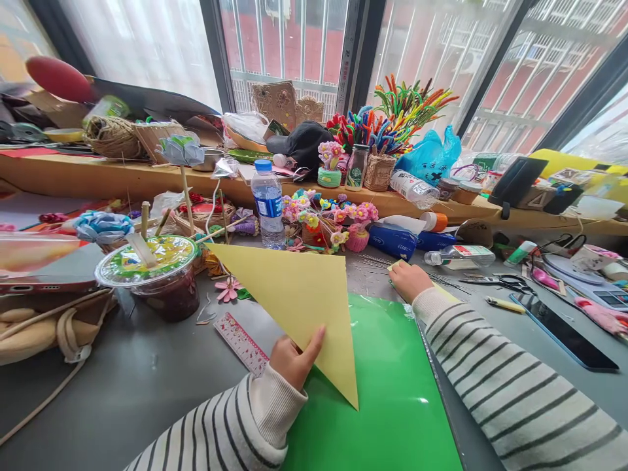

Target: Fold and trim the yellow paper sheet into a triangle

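Observation:
My left hand [294, 356] pinches a large yellow triangle of paper [301, 294], thumb on top and fingers underneath. The triangle is held over a glossy green sheet [392, 386], with one corner pointing toward me. Beyond the right edge of that sheet, my right hand [411, 281] is closed on a narrow strip of yellow paper [444, 291]. Part of the strip is hidden behind my hand and sleeve. A pink patterned ruler [240, 341] lies on the table just left of my left hand.
A lidded cup of dark drink [167, 294] stands at the left, a water bottle [269, 206] at the back. Crochet flowers [318, 216] crowd the middle. Scissors [505, 281], a cutter knife [505, 305] and a phone [564, 330] lie at the right. A cluttered ledge [324, 193] runs behind.

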Demonstrator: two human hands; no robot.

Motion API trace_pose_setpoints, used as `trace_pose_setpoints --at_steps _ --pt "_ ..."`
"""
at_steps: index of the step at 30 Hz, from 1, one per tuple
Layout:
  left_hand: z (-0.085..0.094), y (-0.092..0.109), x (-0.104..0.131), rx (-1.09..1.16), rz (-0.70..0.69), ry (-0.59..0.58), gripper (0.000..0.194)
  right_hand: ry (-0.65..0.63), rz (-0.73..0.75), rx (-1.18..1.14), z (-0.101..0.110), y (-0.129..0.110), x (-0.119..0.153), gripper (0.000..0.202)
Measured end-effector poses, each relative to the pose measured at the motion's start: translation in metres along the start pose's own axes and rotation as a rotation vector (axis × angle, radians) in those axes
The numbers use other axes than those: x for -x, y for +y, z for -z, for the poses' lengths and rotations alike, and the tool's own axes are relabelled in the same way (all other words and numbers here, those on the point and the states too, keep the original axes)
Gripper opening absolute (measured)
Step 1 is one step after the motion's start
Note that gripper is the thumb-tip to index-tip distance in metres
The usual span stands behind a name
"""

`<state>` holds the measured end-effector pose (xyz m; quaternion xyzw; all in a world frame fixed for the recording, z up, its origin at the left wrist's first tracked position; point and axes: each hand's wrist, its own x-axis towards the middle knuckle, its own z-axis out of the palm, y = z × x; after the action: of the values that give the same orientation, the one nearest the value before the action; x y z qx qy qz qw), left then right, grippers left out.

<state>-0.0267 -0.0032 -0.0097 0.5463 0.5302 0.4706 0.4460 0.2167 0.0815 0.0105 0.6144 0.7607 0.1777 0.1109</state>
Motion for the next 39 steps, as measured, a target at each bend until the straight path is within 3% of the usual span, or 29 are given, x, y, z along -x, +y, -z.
trace_pose_setpoints --at_steps 7,10,16,24,28,32,34,39 --pt "0.0 0.001 0.001 0.005 -0.007 0.01 0.026 0.23 -0.225 -0.203 0.034 0.02 0.01 0.02" --pt "0.001 0.001 0.0 -0.003 -0.018 0.017 0.025 0.255 -0.247 -0.241 0.047 0.007 0.026 0.022" --pt "0.002 -0.002 -0.002 -0.049 -0.04 0.004 0.022 0.101 -0.038 -0.352 0.044 -0.041 0.056 0.01" --pt "0.001 -0.002 -0.001 -0.055 -0.079 0.012 0.022 -0.085 0.007 -0.507 0.024 -0.028 0.083 0.018" --pt "0.0 -0.003 0.001 -0.098 -0.084 0.04 0.02 -0.133 -0.069 -0.526 0.026 -0.045 0.078 0.021" --pt "0.0 -0.005 0.002 -0.127 -0.109 0.047 0.018 -0.148 -0.167 -0.619 0.026 -0.05 0.074 0.011" --pt "0.0 -0.004 0.003 -0.124 -0.12 0.051 0.017 -0.138 -0.209 -0.722 0.025 -0.049 0.077 0.007" --pt "-0.002 0.01 0.006 -0.031 -0.119 0.069 0.019 -0.111 -0.217 -1.18 0.023 -0.053 0.087 0.021"
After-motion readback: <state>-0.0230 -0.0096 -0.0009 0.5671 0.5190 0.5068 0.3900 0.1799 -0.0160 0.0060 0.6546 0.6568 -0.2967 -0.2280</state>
